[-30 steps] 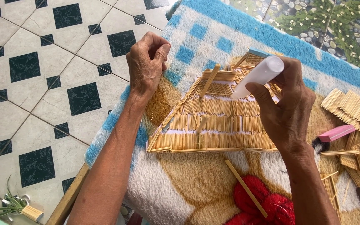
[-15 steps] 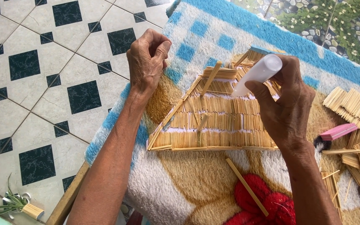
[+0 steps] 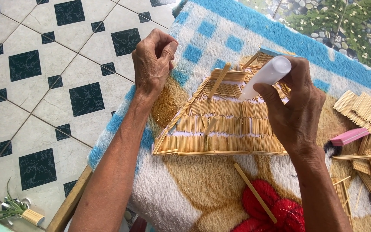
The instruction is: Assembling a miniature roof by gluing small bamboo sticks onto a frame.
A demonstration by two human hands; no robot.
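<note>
- Glue bottle: white, tilted, nozzle down against the upper rows of the stick roof; gripped in the right hand, fingers wrapped round its body.
- Stick roof: triangular panel of short wooden sticks laid in rows, lying flat on the rug near its middle, base edge toward the person. White lines run between the rows.
- Left hand: closed in a loose fist, thumb and fingertips pinched together; whether anything is held between them cannot be told. It rests at the left edge of the rug, just beside the roof's left slope.
- Loose stick: lies on the rug below the roof's base, apart from it.
- Stick bundles: piled toward the right edge of the rug, with a pink tool just beside them.
- Tiled floor: white with dark squares, left of the rug.
</note>
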